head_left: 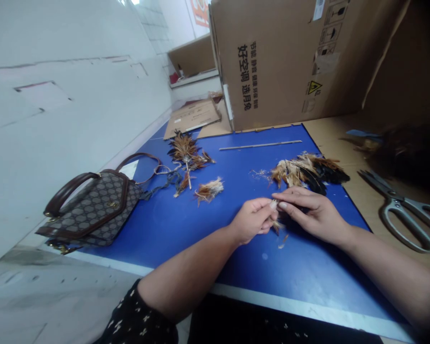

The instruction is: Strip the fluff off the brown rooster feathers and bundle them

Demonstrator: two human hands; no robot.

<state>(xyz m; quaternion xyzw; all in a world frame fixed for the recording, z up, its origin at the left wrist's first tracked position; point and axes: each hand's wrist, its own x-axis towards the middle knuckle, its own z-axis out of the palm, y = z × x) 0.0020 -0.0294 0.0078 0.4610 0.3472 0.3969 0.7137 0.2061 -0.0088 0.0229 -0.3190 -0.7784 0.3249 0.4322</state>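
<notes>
Above the blue tabletop (200, 229), my left hand (254, 220) pinches a small bunch of brown and pale feathers (275, 225) between thumb and fingers. My right hand (313, 212) meets it fingertip to fingertip, its thumb and index finger closed at the quill ends; its other fingers are partly hidden. Just beyond the right hand lies a pile of tan, white and black feathers (301, 169). A smaller feather bunch (209, 190) rests to the left. Behind that is a feather cluster on a thin stick (184, 148). One loose feather (283, 241) lies below my hands.
A patterned handbag (96, 208) stands at the left by the wall, with grey-blue strips (166, 181) beside it. A thin rod (260, 145) lies at the back before a large cardboard box (272, 62). Metal scissors (397, 208) and a dark feather mass (408, 155) are at the right.
</notes>
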